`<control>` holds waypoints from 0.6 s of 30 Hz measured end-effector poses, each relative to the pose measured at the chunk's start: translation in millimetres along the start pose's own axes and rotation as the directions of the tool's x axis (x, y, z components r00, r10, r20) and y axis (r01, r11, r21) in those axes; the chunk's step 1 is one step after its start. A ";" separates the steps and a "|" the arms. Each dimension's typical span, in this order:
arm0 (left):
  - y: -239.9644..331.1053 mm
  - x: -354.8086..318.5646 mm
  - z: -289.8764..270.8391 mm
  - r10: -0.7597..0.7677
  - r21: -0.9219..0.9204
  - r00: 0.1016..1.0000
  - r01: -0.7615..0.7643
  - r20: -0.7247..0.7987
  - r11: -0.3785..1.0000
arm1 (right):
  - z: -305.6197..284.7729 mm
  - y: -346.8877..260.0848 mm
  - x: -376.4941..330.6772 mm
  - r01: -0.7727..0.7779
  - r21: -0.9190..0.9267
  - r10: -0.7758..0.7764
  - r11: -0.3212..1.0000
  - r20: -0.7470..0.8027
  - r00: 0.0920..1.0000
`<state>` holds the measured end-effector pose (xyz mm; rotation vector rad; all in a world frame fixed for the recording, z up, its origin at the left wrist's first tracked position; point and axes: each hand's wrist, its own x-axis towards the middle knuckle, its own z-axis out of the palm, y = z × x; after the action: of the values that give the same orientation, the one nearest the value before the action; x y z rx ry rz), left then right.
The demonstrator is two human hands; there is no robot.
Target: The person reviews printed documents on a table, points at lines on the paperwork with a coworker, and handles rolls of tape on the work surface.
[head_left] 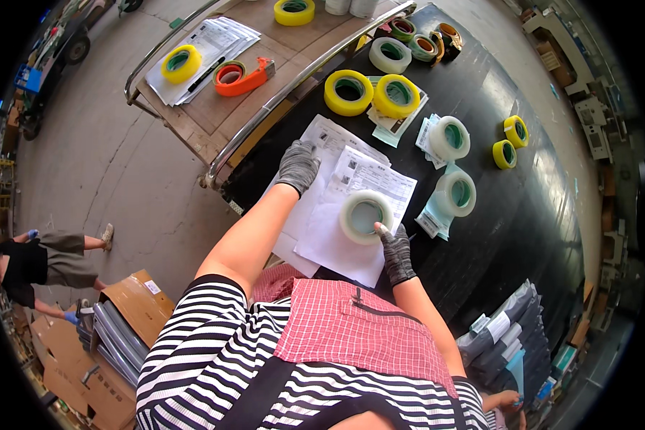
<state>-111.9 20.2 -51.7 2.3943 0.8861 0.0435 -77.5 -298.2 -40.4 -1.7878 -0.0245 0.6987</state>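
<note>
My left hand [299,169], in a grey knit glove with bare fingertips, is closed at the upper left edge of some printed paper sheets [330,147]. Over their right part lies another printed form [373,179]. A wide roll of clear tape [347,223] rests flat on the lower part of the papers. At its right rim is my right hand [396,255], gloved alike; the bare thumb presses on the roll and the other fingers are mostly hidden. Close by on the right, two more clear tape rolls [461,195] [457,136] sit on small paper slips.
The black table [509,222] also bears yellow tape rolls [349,93] and a stack of grey packages [505,322]. A cart [186,125] with a metal rail adjoins at left, holding papers and an orange tape dispenser [244,80]. Another person [43,261] is at far left near cardboard boxes [140,304].
</note>
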 end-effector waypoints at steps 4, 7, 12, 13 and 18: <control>8.2 18.7 -15.1 -0.107 0.040 0.987 0.103 0.118 0.994 | -1.1 3.5 2.0 0.013 0.008 -0.013 1.000 0.009 1.000; 7.1 32.0 -17.8 -0.124 0.042 0.979 0.119 0.161 0.992 | 0.6 -0.4 1.0 0.029 0.017 -0.029 0.999 0.017 0.999; 1.9 35.9 -8.8 -0.116 -0.073 0.988 0.124 0.105 0.990 | -0.5 -0.2 2.5 0.004 -0.021 -0.003 1.000 0.050 0.999; 1.7 35.6 -7.3 -0.117 -0.072 0.988 0.125 0.105 0.990 | -0.4 -0.3 2.5 0.004 -0.020 -0.003 1.000 0.051 0.999; 5.1 29.8 1.5 -0.075 -0.098 0.997 0.077 0.026 0.992 | -1.6 2.6 3.1 -0.027 -0.021 0.028 0.999 0.048 0.998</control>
<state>-85.4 34.4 -55.1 2.2636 0.9422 0.0303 -75.0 -299.3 -43.8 -1.7928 -0.0398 0.7639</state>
